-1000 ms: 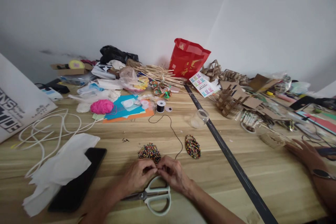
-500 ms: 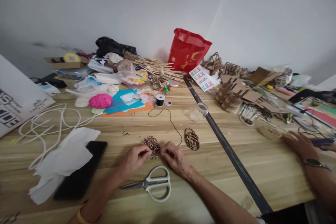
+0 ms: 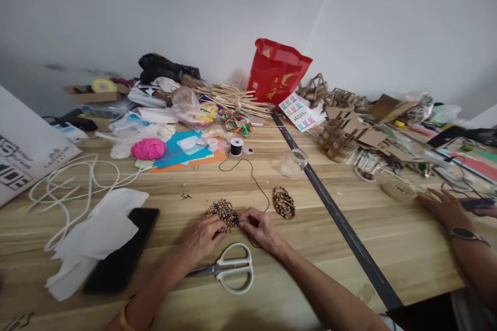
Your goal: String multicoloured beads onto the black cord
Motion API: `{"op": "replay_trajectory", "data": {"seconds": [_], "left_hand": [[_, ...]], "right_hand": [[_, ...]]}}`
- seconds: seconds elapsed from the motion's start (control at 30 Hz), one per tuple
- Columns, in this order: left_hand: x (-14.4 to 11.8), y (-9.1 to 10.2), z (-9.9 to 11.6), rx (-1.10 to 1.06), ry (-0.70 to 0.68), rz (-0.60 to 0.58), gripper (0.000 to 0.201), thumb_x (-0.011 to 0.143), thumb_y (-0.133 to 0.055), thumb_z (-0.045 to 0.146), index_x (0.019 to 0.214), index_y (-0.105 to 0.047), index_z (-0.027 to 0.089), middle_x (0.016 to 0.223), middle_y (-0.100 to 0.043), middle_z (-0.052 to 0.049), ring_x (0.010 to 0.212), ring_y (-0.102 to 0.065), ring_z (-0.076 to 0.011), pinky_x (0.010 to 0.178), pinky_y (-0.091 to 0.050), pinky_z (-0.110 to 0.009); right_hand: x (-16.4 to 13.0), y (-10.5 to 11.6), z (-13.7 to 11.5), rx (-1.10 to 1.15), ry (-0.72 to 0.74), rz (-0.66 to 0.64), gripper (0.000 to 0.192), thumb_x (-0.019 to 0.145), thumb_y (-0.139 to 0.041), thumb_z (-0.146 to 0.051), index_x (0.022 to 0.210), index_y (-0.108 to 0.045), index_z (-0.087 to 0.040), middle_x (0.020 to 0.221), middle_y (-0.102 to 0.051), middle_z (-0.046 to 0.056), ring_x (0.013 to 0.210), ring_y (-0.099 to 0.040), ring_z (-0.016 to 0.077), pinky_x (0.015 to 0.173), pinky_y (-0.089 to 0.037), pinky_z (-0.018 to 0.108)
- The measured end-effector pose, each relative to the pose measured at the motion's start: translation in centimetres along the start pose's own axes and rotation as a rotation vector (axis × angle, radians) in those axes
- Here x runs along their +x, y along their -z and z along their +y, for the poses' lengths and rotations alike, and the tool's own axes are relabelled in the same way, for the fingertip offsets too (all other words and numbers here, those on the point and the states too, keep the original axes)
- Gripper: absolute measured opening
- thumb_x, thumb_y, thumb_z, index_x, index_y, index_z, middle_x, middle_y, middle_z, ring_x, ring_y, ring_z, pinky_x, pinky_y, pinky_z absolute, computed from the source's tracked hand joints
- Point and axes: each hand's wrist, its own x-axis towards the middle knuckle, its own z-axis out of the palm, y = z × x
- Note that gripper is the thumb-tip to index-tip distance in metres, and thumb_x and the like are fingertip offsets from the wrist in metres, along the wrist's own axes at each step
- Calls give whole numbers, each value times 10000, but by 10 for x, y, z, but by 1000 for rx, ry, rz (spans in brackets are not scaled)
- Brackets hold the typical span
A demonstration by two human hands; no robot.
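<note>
Scissors (image 3: 218,270) lie nearest on the wooden surface (image 3: 310,279); just past them, the left hand (image 3: 204,238) has its fingers curled at the loose beads (image 3: 222,211), can't tell if it's got one; the right hand (image 3: 262,228) is pinching black cord (image 3: 253,176) right beside that pile; some beaded loops (image 3: 288,208) sit off to the right; farther back there's the spool (image 3: 236,148).

Bead pile (image 3: 222,210): multicoloured — red, yellow, green and dark mixed. Beaded bracelets (image 3: 284,202): similarly mottled. Cord (image 3: 252,176): black. Spool (image 3: 236,148): white flange, black winding. Scissors (image 3: 219,269): off-white handles, grey blades. Yarn ball (image 3: 148,149): bright pink. Bag (image 3: 277,72): red — gold print. Tabletop (image 3: 326,264): light brown, wood-grained.
</note>
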Motion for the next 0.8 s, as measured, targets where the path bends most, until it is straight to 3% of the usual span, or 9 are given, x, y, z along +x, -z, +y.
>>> {"op": "replay_trajectory", "data": {"seconds": [0.47, 0.8], "left_hand": [[0, -4, 5, 100, -35, 18, 110, 824, -567, 121, 827, -666, 171, 824, -658, -47, 768, -625, -186, 686, -472, -275], [0, -6, 6, 145, -54, 29, 141, 850, -526, 139, 791, -652, 161, 793, -642, -54, 736, -605, -189, 669, -461, -289]], "right_hand": [[0, -1, 3, 68, -38, -17, 144, 760, -618, -273, 806, -625, -137, 650, -583, 0, 579, -497, 106, 554, -393, 213], [1, 0, 0, 13, 13, -13, 100, 780, -597, -234, 757, -624, -141, 677, -595, 13, 623, -512, 120, 579, -401, 221]]}}
